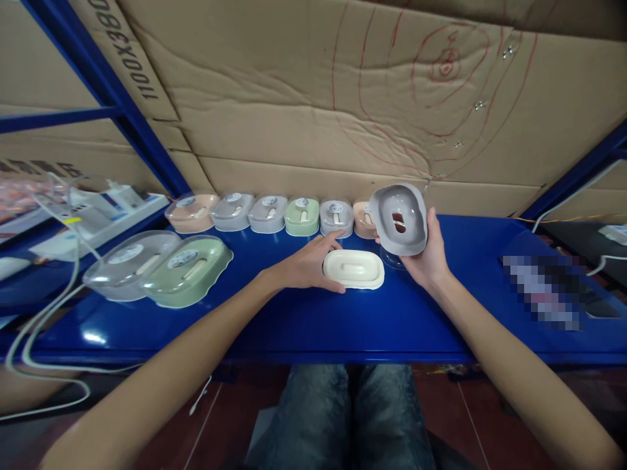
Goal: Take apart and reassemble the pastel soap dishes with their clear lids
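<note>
My right hand (434,254) holds up a grey plastic box base (377,219), its hollow inside facing me and two slots showing in its floor. Below it, a clear plastic lid (393,261) lies on the table, partly hidden by the box and hand. A cream oval insert tray (360,268) with a raised bar along its middle sits at my left hand (311,262). That hand closes around the tray's left end, thumb at the near edge and fingers at the far edge, the forefinger slightly raised.
Along the cardboard back wall (274,117) stands a row of lidded boxes, among them a green box (302,217). Two larger-looking boxes, grey (122,264) and green (189,274), sit left on the blue table (294,326). White cables (29,333) and power strips (98,225) lie far left. A blurred item (543,294) lies right.
</note>
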### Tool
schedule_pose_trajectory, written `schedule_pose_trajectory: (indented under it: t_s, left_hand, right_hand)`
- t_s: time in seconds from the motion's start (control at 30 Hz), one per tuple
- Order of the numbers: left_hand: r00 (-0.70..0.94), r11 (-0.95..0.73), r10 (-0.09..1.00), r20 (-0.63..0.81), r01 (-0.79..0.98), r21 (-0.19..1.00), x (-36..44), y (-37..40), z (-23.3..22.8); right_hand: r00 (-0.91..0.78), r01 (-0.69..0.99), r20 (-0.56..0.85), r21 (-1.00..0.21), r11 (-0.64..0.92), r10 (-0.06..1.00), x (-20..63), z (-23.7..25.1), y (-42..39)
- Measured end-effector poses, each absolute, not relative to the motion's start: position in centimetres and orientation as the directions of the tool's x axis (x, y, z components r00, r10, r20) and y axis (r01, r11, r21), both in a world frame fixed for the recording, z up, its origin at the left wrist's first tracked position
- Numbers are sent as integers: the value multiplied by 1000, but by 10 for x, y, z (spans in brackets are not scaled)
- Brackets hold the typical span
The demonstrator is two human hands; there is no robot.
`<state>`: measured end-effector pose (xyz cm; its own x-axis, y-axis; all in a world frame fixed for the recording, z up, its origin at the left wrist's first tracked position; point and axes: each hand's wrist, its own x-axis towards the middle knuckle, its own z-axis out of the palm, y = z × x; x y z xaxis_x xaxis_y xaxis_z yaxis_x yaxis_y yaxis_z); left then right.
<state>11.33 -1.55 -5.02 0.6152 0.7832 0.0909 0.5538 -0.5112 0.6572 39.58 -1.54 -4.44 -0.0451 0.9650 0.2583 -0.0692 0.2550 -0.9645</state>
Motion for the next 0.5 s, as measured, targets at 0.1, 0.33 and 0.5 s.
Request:
schedule_pose_trajectory:
  t_s: [0.1, 0.33, 0.5]
  left_hand:
    - [636, -527, 767, 84, 550, 648, 113, -16, -49]
    - [664, -567, 740, 105, 532, 629, 109, -14, -49]
    - [671, -564, 736, 90, 534, 630, 108, -14, -49]
  right_hand:
    - [-125, -117, 227, -970, 213, 966, 399, -39, -16]
    - [-192, -250, 169, -961, 118, 967, 405, -41, -14]
    - [-186, -345, 130, -937, 59, 974, 405, -42, -14]
